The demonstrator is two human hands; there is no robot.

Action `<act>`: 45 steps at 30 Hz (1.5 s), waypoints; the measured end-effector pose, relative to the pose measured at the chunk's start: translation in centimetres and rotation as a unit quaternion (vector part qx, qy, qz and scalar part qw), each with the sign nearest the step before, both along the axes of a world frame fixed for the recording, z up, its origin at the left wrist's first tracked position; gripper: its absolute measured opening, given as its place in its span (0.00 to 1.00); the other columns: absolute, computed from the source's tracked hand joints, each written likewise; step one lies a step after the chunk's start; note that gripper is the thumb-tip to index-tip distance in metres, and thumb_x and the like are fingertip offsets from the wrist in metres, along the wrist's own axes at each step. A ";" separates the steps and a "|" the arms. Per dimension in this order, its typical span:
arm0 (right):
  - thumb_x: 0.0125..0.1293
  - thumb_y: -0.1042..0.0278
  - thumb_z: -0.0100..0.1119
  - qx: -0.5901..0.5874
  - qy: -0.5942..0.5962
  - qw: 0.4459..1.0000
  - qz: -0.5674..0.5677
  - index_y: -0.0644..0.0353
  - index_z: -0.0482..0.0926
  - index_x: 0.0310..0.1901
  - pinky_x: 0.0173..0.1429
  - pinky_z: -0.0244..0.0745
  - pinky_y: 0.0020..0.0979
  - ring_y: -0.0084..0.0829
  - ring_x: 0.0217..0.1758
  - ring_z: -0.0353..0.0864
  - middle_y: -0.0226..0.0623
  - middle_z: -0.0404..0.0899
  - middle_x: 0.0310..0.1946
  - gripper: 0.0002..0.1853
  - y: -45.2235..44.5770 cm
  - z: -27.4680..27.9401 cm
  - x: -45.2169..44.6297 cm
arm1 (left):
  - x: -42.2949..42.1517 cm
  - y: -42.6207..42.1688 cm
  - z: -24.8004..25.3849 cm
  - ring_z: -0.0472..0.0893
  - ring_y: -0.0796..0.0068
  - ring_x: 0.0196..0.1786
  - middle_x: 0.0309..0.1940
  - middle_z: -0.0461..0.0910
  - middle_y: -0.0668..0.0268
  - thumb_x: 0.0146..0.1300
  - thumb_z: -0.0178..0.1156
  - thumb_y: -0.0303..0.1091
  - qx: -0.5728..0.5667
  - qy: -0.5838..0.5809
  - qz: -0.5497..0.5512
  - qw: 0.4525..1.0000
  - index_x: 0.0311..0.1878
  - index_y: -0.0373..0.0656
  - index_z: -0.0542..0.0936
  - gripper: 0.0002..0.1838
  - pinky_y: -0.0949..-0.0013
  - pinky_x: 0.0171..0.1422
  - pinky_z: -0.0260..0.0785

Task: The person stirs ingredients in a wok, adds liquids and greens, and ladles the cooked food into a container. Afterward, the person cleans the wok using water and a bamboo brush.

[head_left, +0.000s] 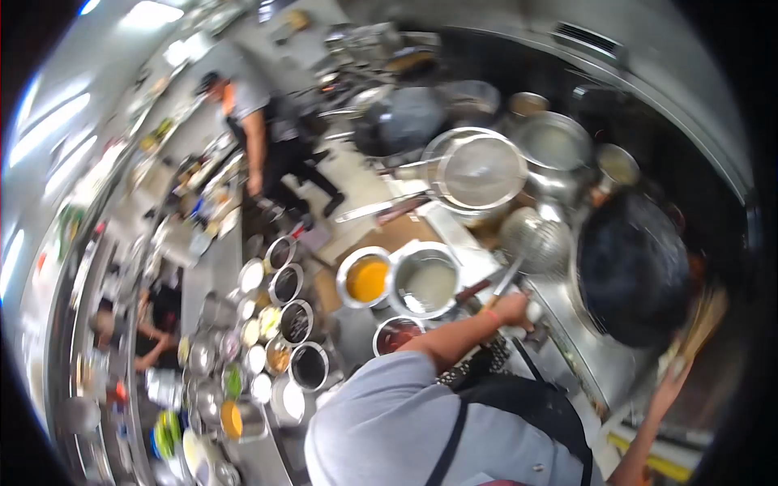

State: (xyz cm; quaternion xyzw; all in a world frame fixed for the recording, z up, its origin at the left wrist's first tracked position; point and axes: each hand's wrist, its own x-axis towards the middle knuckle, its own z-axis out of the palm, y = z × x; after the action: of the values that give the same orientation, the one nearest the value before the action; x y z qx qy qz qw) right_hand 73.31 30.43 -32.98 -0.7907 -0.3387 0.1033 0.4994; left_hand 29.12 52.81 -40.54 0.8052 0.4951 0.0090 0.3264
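My left hand [513, 311], below a red wristband, is closed by the stove's front edge around something pale that I cannot make out. A perforated skimmer [536, 241] lies just beyond it, its handle pointing toward that hand. On the right, my right hand [669, 382] is wrapped round the lower end of a bundled bamboo brush [703, 326], blurred by motion. The brush's bristles fan out beside a large black wok [632, 271].
Pots of orange [368, 279] and pale liquid [427, 283] stand left of the skimmer. A sieve [483, 171] rests farther back. Several metal containers [296, 322] fill the left counter. A person [267, 134] bends over the far counter; another person's arm [152, 350] shows at left.
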 end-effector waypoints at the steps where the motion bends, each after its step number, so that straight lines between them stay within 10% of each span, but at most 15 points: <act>1: 0.71 0.62 0.50 -0.059 -0.127 0.990 -0.022 0.65 0.54 0.72 0.75 0.51 0.36 0.45 0.75 0.55 0.51 0.55 0.72 0.32 -2.1 -2.6 -3.6 | -0.4 -0.1 -0.1 0.82 0.46 0.44 0.39 0.81 0.44 0.30 0.80 0.47 0.017 0.006 -0.008 1.000 0.63 0.34 0.66 0.54 0.54 0.50 0.73; 3: 0.64 0.71 0.57 -0.065 -0.156 0.986 0.014 0.69 0.54 0.71 0.76 0.46 0.40 0.47 0.74 0.55 0.56 0.56 0.70 0.35 -7.8 -11.6 -7.5 | -0.8 -0.5 -1.1 0.81 0.46 0.45 0.39 0.81 0.44 0.32 0.79 0.45 0.019 0.019 0.027 0.999 0.64 0.33 0.65 0.54 0.53 0.51 0.72; 14: 0.59 0.74 0.56 -0.425 0.083 0.899 0.070 0.67 0.47 0.72 0.74 0.50 0.44 0.58 0.71 0.57 0.61 0.55 0.69 0.42 -11.3 -2.6 -15.3 | -4.6 -14.0 1.8 0.68 0.48 0.64 0.60 0.69 0.47 0.53 0.68 0.44 0.183 -0.096 0.179 0.962 0.64 0.33 0.65 0.39 0.56 0.69 0.61; 17: 0.58 0.76 0.57 -0.114 -0.296 0.922 0.223 0.66 0.51 0.71 0.69 0.62 0.45 0.55 0.67 0.65 0.57 0.57 0.68 0.39 -12.2 -5.6 -16.1 | -6.5 -20.2 2.5 0.69 0.47 0.63 0.59 0.70 0.45 0.53 0.67 0.43 0.140 -0.060 0.229 0.962 0.64 0.34 0.65 0.39 0.57 0.69 0.61; 19: 0.60 0.76 0.54 -0.147 0.239 0.776 0.565 0.72 0.60 0.65 0.70 0.61 0.45 0.55 0.66 0.67 0.57 0.65 0.64 0.30 -9.2 -16.3 -18.5 | -8.1 -25.0 2.4 0.72 0.48 0.61 0.57 0.73 0.46 0.54 0.66 0.45 0.053 -0.047 0.233 0.970 0.61 0.33 0.70 0.35 0.57 0.67 0.63; 21: 0.62 0.75 0.51 -0.215 0.534 0.683 0.450 0.74 0.68 0.55 0.67 0.63 0.46 0.55 0.64 0.69 0.58 0.71 0.58 0.20 -7.8 -24.5 -22.8 | -9.5 -26.9 1.4 0.74 0.49 0.58 0.54 0.75 0.46 0.55 0.66 0.45 0.013 -0.060 0.204 0.977 0.59 0.34 0.72 0.32 0.57 0.65 0.65; 22: 0.62 0.75 0.51 -0.222 0.522 0.681 0.462 0.74 0.68 0.55 0.67 0.63 0.46 0.55 0.64 0.69 0.58 0.71 0.58 0.20 -8.4 -24.7 -22.1 | -9.8 -27.8 1.5 0.75 0.50 0.56 0.51 0.76 0.46 0.55 0.65 0.44 -0.028 -0.068 0.161 0.984 0.57 0.34 0.74 0.30 0.57 0.62 0.67; 24: 0.66 0.70 0.46 -0.261 -0.076 0.843 0.465 0.74 0.68 0.55 0.66 0.65 0.47 0.56 0.62 0.70 0.58 0.71 0.58 0.19 -9.6 -25.3 -22.3 | -10.8 -29.0 2.0 0.77 0.49 0.54 0.50 0.77 0.46 0.56 0.65 0.44 -0.007 -0.063 0.159 0.985 0.55 0.34 0.76 0.28 0.56 0.60 0.68; 26: 0.69 0.61 0.44 -0.400 -0.062 0.796 0.450 0.74 0.63 0.62 0.68 0.62 0.46 0.58 0.66 0.64 0.61 0.65 0.62 0.26 -9.7 -29.8 -21.6 | -12.3 -30.0 2.9 0.77 0.51 0.53 0.49 0.77 0.47 0.56 0.64 0.43 0.005 -0.074 0.198 0.977 0.55 0.33 0.76 0.28 0.57 0.59 0.69; 28: 0.64 0.59 0.49 0.035 0.321 0.943 0.083 0.73 0.56 0.66 0.73 0.54 0.45 0.57 0.70 0.57 0.63 0.53 0.67 0.34 -9.9 -27.8 -23.7 | -14.7 -31.5 3.1 0.80 0.53 0.50 0.47 0.79 0.48 0.57 0.63 0.43 -0.007 -0.113 0.266 0.957 0.55 0.33 0.76 0.27 0.59 0.57 0.71; 31: 0.59 0.58 0.55 0.487 0.633 0.460 -0.386 0.71 0.53 0.67 0.75 0.49 0.42 0.54 0.73 0.52 0.63 0.46 0.70 0.39 -12.1 -26.9 -25.4 | -19.0 -35.7 2.9 0.82 0.54 0.47 0.43 0.82 0.49 0.57 0.64 0.45 0.009 -0.107 0.360 0.927 0.54 0.34 0.77 0.27 0.60 0.54 0.73; 33: 0.59 0.60 0.55 0.521 0.565 -0.222 -0.600 0.68 0.59 0.62 0.69 0.55 0.41 0.52 0.68 0.58 0.58 0.53 0.64 0.32 -12.8 -28.0 -22.7 | -21.9 -39.1 2.8 0.82 0.54 0.47 0.43 0.82 0.49 0.57 0.64 0.45 -0.002 -0.111 0.379 0.919 0.53 0.34 0.77 0.27 0.60 0.54 0.73; 35: 0.59 0.63 0.55 0.431 0.489 -0.293 -0.700 0.64 0.66 0.57 0.63 0.61 0.40 0.49 0.63 0.64 0.54 0.61 0.59 0.25 -12.4 -28.8 -22.2 | -24.4 -42.8 0.5 0.81 0.52 0.47 0.43 0.81 0.49 0.56 0.64 0.46 -0.032 -0.101 0.382 0.918 0.51 0.34 0.78 0.26 0.58 0.53 0.72; 40: 0.60 0.70 0.56 0.336 0.483 -0.209 -0.781 0.56 0.82 0.44 0.49 0.76 0.38 0.43 0.51 0.80 0.43 0.81 0.45 0.11 -11.6 -29.2 -25.9 | -27.7 -53.2 0.9 0.81 0.52 0.49 0.44 0.82 0.49 0.56 0.64 0.48 -0.030 -0.099 0.460 0.882 0.50 0.34 0.78 0.27 0.58 0.54 0.73; 45: 0.65 0.58 0.47 0.300 0.487 -0.249 -0.781 0.58 0.85 0.41 0.55 0.76 0.41 0.42 0.51 0.82 0.48 0.82 0.47 0.18 -12.7 -47.0 -28.6 | -27.5 -63.9 0.3 0.81 0.52 0.51 0.47 0.81 0.49 0.55 0.64 0.48 -0.031 -0.063 0.592 0.803 0.53 0.34 0.78 0.29 0.60 0.56 0.72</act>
State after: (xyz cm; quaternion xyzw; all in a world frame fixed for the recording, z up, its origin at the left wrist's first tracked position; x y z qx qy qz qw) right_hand 44.66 17.68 -79.98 -0.1329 -0.9144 0.1322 -0.3588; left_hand 1.60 -11.04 -40.29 0.3433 0.8538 0.2356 0.3125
